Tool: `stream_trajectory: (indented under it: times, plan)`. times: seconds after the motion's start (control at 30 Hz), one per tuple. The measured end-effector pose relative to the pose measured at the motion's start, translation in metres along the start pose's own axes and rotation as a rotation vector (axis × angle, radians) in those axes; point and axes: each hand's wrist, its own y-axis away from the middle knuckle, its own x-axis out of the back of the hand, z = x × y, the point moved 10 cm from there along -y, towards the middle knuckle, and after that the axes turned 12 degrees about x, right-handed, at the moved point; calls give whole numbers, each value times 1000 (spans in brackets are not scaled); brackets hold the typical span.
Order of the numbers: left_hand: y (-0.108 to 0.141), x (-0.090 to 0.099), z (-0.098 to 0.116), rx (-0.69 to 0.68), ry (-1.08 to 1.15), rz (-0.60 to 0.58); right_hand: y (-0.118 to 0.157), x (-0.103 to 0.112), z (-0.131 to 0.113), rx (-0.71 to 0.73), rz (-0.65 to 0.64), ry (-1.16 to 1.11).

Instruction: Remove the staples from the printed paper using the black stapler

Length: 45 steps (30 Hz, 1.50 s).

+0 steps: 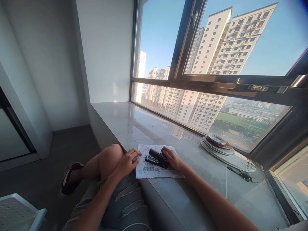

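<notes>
A black stapler (156,159) lies on printed sheets of paper (146,171), its top arm raised away from the base at the left end. My right hand (172,157) grips the stapler's right end, with the fingers curled over it. Left of the paper is my left hand (130,162), closed around a small dark grey thing (136,158) whose kind I cannot make out. That hand rests by the sheets' left edge, near my knee. Handwritten marks show along the lower part of the top sheet.
The paper lies on a glossy grey tiled window ledge (115,117). Farther right are a stack of round plate-like things (218,146) and keys (243,175). A large window (178,83) borders the ledge. A white perforated chair (19,211) stands at lower left.
</notes>
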Motion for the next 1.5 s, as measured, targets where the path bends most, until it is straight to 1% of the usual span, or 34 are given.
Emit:
stream_trajectory:
  times: [0.13, 0.27, 0.4, 0.43, 0.5, 0.6, 0.67, 0.73, 0.8, 0.87, 0.9, 0.93, 1.0, 1.03, 1.1, 1.17, 1.2, 1.23, 1.27, 1.3, 1.33, 1.4, 1.43, 1.5]
  plan:
    - [0, 1, 0, 2, 11, 7, 2, 1, -5, -2, 12, 16]
    - [0, 0, -6, 33, -5, 17, 3, 2, -9, 4, 22, 26]
    - [1, -2, -9, 41, -6, 23, 3, 9, -12, -6, 57, 32]
    - [1, -2, -10, 44, -4, 25, 2, 10, -14, -13, 51, 9]
    - [1, -1, -10, 53, 1, 28, 1, 5, -23, -3, -5, -50]
    - [2, 1, -8, 56, 17, 31, 0, -6, -44, 69, -106, -53]
    - [3, 3, -5, 57, 47, 31, 0, -12, -52, 82, -125, -16]
    - [3, 7, -5, 78, 104, 58, 1, -13, -56, 102, -94, 20]
    - [3, 14, -10, 139, 233, 139, 1, -11, -67, 214, -21, 96]
    - [2, 18, -22, 257, 472, 219, 5, -7, -85, 387, 60, 246]
    - [2, 15, -29, 330, 627, 233, 8, -7, -95, 474, 77, 337]
    - [1, 9, -34, 401, 792, 221, 11, -11, -105, 551, 67, 425]
    - [0, -7, -36, 508, 1100, 143, 17, -21, -120, 663, 6, 566]
    - [0, -13, -33, 536, 1224, 102, 18, -26, -126, 700, -29, 612]
    - [1, -19, -25, 568, 1397, 46, 20, -33, -133, 740, -68, 660]
    - [5, -22, -21, 610, 1491, 22, 17, -32, -135, 720, -27, 655]
    - [7, -24, -20, 645, 1520, 9, 14, -28, -133, 680, 23, 625]
    - [9, -27, -19, 689, 1541, -5, 10, -21, -129, 611, 89, 574]
    - [12, -28, -20, 738, 1553, -8, 5, -12, -120, 512, 157, 505]
    - [15, -28, -22, 777, 1553, 8, 1, -5, -109, 393, 213, 426]
    - [17, -24, -24, 799, 1544, 51, -1, 0, -96, 270, 245, 345]
    - [18, -11, -28, 781, 1505, 170, -4, 1, -73, 68, 240, 213]
    - [18, -2, -27, 748, 1481, 227, -4, -2, -66, 6, 210, 170]
    - [18, 11, -21, 679, 1436, 295, -5, -7, -58, -47, 149, 123]
